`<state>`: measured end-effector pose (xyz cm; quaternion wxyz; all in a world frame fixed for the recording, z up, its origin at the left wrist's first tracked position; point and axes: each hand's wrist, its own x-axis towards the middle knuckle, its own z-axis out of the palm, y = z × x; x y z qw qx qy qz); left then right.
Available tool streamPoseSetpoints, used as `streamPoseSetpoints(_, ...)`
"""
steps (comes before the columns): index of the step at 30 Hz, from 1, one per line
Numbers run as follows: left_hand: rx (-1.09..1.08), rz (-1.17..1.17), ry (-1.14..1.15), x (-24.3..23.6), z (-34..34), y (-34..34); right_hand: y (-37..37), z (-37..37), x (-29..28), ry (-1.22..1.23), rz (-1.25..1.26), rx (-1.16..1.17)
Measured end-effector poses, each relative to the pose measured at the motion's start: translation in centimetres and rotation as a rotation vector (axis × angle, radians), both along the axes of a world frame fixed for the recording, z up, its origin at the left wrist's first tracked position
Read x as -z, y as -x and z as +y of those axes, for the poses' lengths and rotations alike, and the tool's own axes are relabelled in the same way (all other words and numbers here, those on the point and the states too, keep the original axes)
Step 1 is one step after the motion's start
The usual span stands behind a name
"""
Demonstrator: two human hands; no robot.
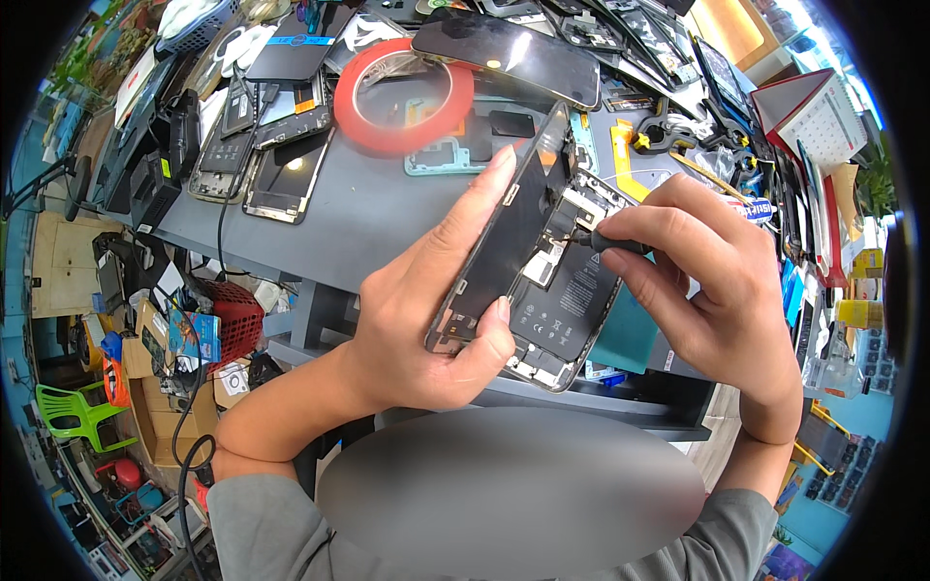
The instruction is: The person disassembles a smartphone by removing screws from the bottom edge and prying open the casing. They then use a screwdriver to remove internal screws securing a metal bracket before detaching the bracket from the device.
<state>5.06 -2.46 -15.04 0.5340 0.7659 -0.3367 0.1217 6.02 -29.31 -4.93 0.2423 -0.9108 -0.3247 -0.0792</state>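
Item: one opened phone body [599, 281], tilted, in front of the person near the front edge of the worktop [300, 250]; black battery with pale printing, metal shields and connectors exposed.

Item: one dark display panel [496, 247], raised at an angle along the left side of the phone body. Left hand [423, 300] closed on it, index finger along the outer edge, thumb at the lower inner edge beside the phone body.

Item: one small tool [623, 243], dark-handled, pinched between thumb and fingers of the right hand [705, 276], its thin tip directed left at the upper part of the phone body (contact at the tip too small to tell).

Surroundings: red-edged tape roll [351, 108], beyond the left hand; black glass panel [509, 56], just beside the roll; light-blue phone frame [434, 160], partly beneath the roll; yellow flex cable [625, 167], near the right hand; loose screen [289, 179], farther left; teal sheet [625, 337], right of the phone body. Below left: red basket [235, 320] and green chair [85, 414].
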Motion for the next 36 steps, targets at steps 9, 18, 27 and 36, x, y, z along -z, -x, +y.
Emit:
streamPoseSetpoints(9, 0.008, 0.012, 0.011, -0.2, 0.0, 0.0, 0.0, 0.6, -0.7, 0.049, 0.035, -0.028)
streamPoseSetpoints(18, -0.031, 0.101, 0.004, -0.6, 0.1, 1.0, -3.4, 3.5, -5.3, 0.482, 0.101, -0.277)
streamPoseSetpoints(27, -0.002, 0.079, 0.049, -0.6, -0.1, 0.7, -3.7, 2.8, -4.8, 0.317, 0.019, -0.371)
streamPoseSetpoints(36, -0.029, 0.027, 0.008, -0.7, -0.2, 0.5, -2.9, 3.6, -6.8, 0.574, 0.288, -0.181)
